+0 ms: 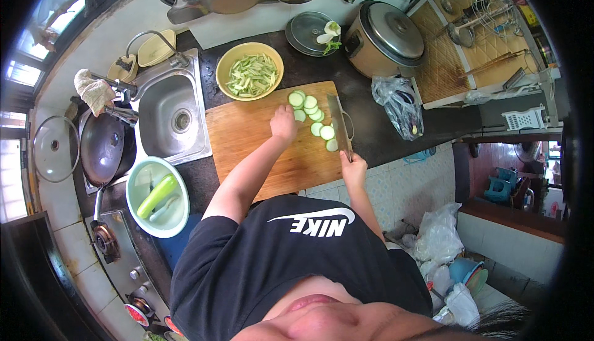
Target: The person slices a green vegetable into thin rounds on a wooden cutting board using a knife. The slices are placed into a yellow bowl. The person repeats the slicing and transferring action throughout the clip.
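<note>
My left hand (284, 124) rests on the wooden cutting board (246, 155), its fingertips at the edge of a group of pale green vegetable slices (310, 102). My right hand (354, 168) grips the handle end of a cleaver (338, 120), whose broad blade stands near the board's right edge, beside more round slices (327, 132). Behind the board, a yellow bowl (219, 72) holds many cut green strips (253, 75). At the left, a pale green basin (134, 174) contains a long light green vegetable (157, 196) and what looks like a peeler or knife, not clearly seen.
A steel sink (167, 118) lies left of the board, with a wok (102, 155) beyond it. Behind are a round metal lid or plate (301, 32) with vegetable scraps and a rice cooker (387, 39). A plastic bag (398, 106) lies to the right. A gas stove (123, 253) is at lower left.
</note>
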A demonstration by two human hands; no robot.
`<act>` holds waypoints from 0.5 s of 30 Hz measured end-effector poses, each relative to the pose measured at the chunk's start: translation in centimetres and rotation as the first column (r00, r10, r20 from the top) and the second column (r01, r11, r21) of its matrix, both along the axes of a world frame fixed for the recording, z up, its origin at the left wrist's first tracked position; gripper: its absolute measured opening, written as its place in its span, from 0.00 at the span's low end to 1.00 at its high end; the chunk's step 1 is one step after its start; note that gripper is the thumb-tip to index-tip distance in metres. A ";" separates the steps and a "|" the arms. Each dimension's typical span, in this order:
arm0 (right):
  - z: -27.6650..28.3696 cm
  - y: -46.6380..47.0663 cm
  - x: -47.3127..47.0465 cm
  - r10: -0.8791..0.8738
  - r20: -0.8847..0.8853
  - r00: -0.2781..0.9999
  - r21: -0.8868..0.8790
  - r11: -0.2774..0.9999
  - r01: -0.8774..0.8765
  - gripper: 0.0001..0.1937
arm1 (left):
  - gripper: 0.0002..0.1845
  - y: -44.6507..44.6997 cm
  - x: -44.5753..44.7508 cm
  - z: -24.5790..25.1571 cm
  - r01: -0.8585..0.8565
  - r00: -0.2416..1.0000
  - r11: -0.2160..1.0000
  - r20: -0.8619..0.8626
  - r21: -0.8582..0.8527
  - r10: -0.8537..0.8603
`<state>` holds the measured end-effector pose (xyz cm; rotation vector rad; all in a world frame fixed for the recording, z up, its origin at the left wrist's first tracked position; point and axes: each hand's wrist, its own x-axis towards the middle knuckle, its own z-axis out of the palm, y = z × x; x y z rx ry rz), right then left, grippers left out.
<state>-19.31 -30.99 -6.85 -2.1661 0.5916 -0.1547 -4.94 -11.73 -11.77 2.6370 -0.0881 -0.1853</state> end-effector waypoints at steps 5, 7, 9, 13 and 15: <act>0.0 0.1 -2.2 0.004 -0.129 0.992 -0.080 0.997 -0.014 0.16 | 0.18 -1.1 -0.2 -0.5 -0.046 0.993 0.999 0.107 -0.008 0.047; -0.2 0.1 -2.8 0.020 -0.098 0.995 -0.068 0.997 -0.026 0.17 | 0.17 -1.3 -0.3 -0.6 -0.044 0.989 0.991 0.138 -0.128 0.062; -0.4 0.2 -3.4 0.036 -0.134 0.990 -0.060 0.997 -0.044 0.17 | 0.18 -0.7 -1.1 -0.8 -0.068 0.997 0.977 0.011 -0.200 0.072; -0.6 0.6 -3.7 0.162 -0.067 0.984 -0.056 0.985 -0.166 0.18 | 0.20 3.2 -4.5 -1.3 -0.006 0.998 0.947 -0.064 -0.321 -0.015; -0.7 1.2 -3.6 0.248 -0.082 0.965 -0.086 0.963 -0.255 0.18 | 0.23 5.2 -7.9 -1.7 -0.047 0.993 0.936 -0.120 -0.350 0.005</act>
